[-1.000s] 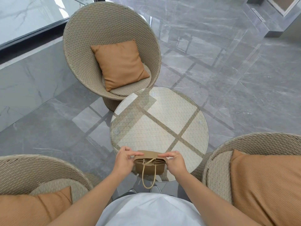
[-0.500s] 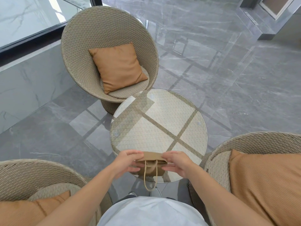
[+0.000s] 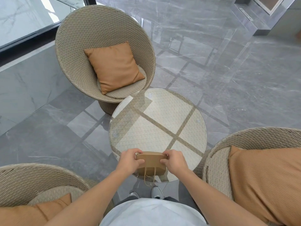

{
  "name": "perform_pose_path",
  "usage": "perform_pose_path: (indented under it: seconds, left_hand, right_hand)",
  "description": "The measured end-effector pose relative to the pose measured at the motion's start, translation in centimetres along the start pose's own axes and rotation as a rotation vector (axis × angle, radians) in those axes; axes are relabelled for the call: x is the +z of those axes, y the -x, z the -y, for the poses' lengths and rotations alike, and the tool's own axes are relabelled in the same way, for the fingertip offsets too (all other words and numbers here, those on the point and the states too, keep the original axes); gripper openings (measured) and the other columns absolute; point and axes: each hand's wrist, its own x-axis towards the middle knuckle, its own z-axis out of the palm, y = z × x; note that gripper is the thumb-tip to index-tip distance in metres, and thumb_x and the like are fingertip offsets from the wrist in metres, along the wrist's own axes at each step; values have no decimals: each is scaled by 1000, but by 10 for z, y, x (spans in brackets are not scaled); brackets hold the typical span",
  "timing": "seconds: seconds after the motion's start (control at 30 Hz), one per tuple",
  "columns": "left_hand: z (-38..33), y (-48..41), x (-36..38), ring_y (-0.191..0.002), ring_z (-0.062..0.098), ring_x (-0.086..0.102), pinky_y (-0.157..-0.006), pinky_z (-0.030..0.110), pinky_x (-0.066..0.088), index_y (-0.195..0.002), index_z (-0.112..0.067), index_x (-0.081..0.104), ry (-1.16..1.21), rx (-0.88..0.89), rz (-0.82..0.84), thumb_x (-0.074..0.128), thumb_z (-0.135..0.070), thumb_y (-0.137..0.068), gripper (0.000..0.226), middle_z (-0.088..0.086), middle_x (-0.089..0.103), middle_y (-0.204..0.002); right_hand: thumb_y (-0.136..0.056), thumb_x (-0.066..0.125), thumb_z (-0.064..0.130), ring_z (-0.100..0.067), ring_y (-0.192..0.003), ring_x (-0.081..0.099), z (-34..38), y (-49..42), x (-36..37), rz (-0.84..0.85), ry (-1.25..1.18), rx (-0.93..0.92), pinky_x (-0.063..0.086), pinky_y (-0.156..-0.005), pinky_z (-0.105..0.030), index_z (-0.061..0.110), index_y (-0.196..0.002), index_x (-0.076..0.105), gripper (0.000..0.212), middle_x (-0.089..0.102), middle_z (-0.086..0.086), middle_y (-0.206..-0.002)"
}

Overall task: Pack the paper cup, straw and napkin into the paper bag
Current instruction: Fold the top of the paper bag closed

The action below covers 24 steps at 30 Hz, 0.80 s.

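A brown paper bag (image 3: 151, 162) stands at the near edge of the round glass-topped wicker table (image 3: 156, 128). Its top is folded over into a flat flap, and its twine handles hang down the near side past the table edge. My left hand (image 3: 130, 160) pinches the left end of the folded top. My right hand (image 3: 175, 161) pinches the right end. No paper cup, straw or napkin is visible; the bag's inside is hidden.
Three round wicker chairs ring the table: one at the back left (image 3: 104, 51) with an orange cushion (image 3: 114, 66), one at the near left (image 3: 37, 185), one at the right (image 3: 254, 160) with a large orange cushion. The floor is grey marble. My shoes (image 3: 157, 192) show below the table.
The bag's top was open with the handles between my fingers; now it is folded down flat and my hands grip its two ends. The view has shifted slightly.
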Motion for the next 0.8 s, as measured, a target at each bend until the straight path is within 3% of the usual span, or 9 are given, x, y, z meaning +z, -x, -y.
perform_pose_path:
  seconds: [0.1,0.2,0.3,0.4,0.5,0.63,0.8]
  left_hand:
    - [-3,-3,0,-82,15,60,-70,30,52,-103,-36,71,-282,87,-38,77,-37,-82,22,-10,57,-84]
    - [-7,-8,2,-90,16,57,-72,29,47,-105,-33,71,-430,186,-59,74,-39,-84,22,-8,51,-96]
    - [-11,-12,4,-101,17,54,-79,32,49,-110,-32,71,-540,295,-35,69,-38,-88,23,-8,59,-105]
    - [-17,-15,6,-100,20,55,-79,35,50,-108,-33,73,-611,374,-2,64,-39,-90,21,-6,65,-104]
    - [-24,-14,13,-93,20,54,-71,33,45,-105,-34,74,-672,418,24,57,-44,-93,23,-6,67,-99]
    - [-23,-15,19,-97,20,55,-77,35,48,-110,-26,71,-742,378,71,53,-50,-95,34,-2,67,-99]
    - [-21,-17,16,-98,21,58,-82,36,49,-111,-26,72,-724,370,118,53,-45,-96,30,1,67,-100]
  right_hand:
    - [-87,68,26,-19,-81,54,1,-4,1,-40,169,-83,44,-63,-31,23,-95,72,10,51,4,-91]
    - [-88,65,24,-20,-87,49,4,-9,1,-37,267,-156,47,-69,-35,18,-92,70,8,46,2,-95]
    - [-90,62,24,-22,-98,46,7,-13,3,-34,382,-271,45,-73,-35,17,-98,69,13,49,-1,-102]
    - [-90,60,24,-23,-97,49,16,-13,10,-36,438,-395,40,-75,-33,18,-101,70,16,57,-2,-100]
    - [-93,58,26,-23,-90,54,22,-11,21,-44,452,-423,39,-67,-32,15,-100,72,19,56,-1,-89]
    - [-96,54,31,-25,-90,56,16,-11,19,-7,476,-424,45,-70,-35,13,-100,71,25,58,-3,-88]
    - [-96,56,29,-25,-92,56,15,-12,13,31,448,-429,46,-69,-35,11,-98,71,24,58,-4,-91]
